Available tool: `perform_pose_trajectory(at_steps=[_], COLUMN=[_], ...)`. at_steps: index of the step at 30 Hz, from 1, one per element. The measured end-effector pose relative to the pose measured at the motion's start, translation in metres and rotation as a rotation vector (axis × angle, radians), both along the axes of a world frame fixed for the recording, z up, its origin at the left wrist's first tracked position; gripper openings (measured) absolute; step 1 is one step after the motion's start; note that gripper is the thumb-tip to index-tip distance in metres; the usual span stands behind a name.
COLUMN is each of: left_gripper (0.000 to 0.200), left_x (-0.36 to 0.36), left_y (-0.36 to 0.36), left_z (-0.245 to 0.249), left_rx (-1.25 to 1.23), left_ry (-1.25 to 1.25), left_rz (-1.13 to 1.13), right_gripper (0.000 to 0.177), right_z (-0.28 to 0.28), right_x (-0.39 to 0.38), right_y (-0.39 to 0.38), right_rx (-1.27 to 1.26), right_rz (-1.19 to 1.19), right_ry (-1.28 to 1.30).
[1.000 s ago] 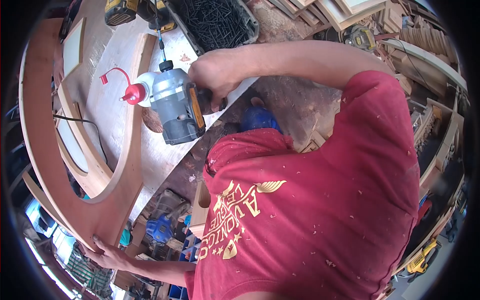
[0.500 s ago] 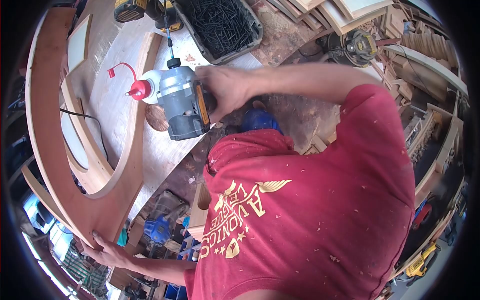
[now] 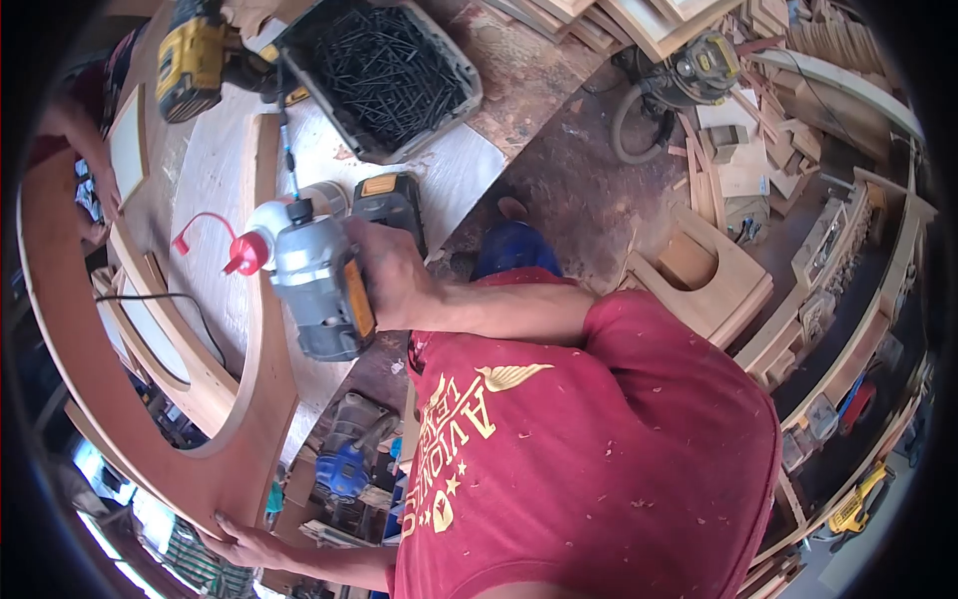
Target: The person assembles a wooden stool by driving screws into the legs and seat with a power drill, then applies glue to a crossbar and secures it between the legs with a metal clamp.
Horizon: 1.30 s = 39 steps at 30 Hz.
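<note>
My right hand [image 3: 394, 280] is wrapped round a grey and black power driver [image 3: 324, 290], whose long thin bit points toward the top of the view. A white bottle with a red nozzle [image 3: 245, 254] stands partly behind the driver. At the lower left, my left hand [image 3: 244, 547] grips the bottom edge of a large curved wooden frame [image 3: 215, 479]; some fingers are hidden by the wood. The frame's arms curve upward, and its right arm passes behind the driver and bottle.
A black bin of dark screws [image 3: 469, 95] and a yellow drill [image 3: 190, 65] lie at the top. A battery tool [image 3: 391, 205] sits behind my right hand. Another person's hand [image 3: 105, 190] is at the far left. Cut wooden pieces [image 3: 714, 275] lie right, a blue-grey tool [image 3: 344, 469] below.
The view has shifted. The driver and my right hand are lower and further left, and my right arm is more bent. Another person's arms have come into view at the left.
</note>
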<state>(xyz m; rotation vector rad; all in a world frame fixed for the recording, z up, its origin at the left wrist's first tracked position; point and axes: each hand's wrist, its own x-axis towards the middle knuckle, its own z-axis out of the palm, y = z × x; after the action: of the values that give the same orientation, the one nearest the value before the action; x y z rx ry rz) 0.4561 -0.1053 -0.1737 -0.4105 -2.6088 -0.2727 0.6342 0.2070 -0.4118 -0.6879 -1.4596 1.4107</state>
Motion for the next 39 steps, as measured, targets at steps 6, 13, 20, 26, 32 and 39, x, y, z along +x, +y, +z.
perform_pose_trajectory(at_steps=[6, 13, 20, 26, 32, 39], left_gripper=[0.06, 0.06, 0.06, 0.056, 0.064, 0.07], left_x=[-0.012, -0.009, -0.007, 0.022, 0.004, -0.073], left_y=[-0.007, -0.008, -0.009, 0.023, 0.011, -0.015], left_z=[0.005, 0.004, 0.006, 0.009, 0.054, 0.076], left_rx=[-0.136, -0.057, -0.027, 0.333, 0.127, 0.393], left_ry=[0.053, 0.026, -0.004, -0.318, -0.414, -0.844], left_rz=[0.0, -0.05, -0.045, 0.001, -0.245, -0.219], right_gripper=[0.05, 0.052, 0.072, 0.064, 0.046, 0.032], right_z=[-0.011, -0.01, -0.011, -0.034, -0.089, 0.025], right_x=[-0.005, -0.004, -0.002, 0.01, 0.042, 0.077], right_y=[-0.003, -0.005, -0.002, -0.01, -0.027, -0.071], right_rx=[0.044, 0.056, 0.117, -0.078, -0.555, 0.231], right_rz=[-0.015, -0.019, -0.005, 0.196, 0.534, 0.175], right_ry=[-0.023, -0.04, -0.006, 0.022, 0.342, -0.132])
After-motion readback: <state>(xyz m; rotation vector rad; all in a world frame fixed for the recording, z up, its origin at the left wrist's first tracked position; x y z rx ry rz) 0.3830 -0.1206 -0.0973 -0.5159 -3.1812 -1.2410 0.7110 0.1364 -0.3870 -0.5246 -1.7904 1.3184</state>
